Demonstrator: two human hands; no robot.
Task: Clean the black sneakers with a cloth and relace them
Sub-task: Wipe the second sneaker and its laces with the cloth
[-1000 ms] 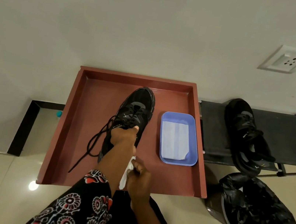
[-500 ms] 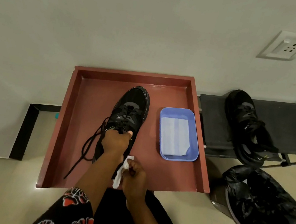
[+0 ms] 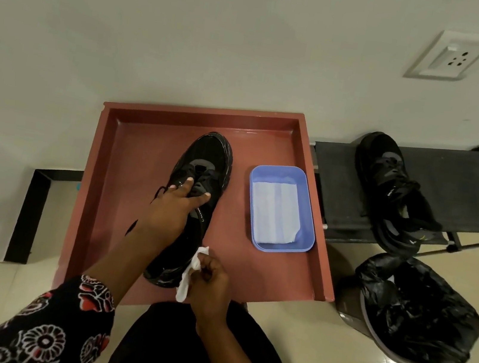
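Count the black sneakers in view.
2. Tray sneaker sits on the red tray under the left hand; rack sneaker lies on the black rack, possibly hiding more.

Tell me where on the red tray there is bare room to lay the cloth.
Free: tray floor between the sneaker and the left wall, the strip beyond its toe, the near corner before the blue tub. Crowded: around the heel, by the right hand.

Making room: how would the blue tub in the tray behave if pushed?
The blue tub probably slides easily on the smooth red tray. Low and wide, it seems unlikely to tip. With a folded white sheet visible inside, it's likely light.
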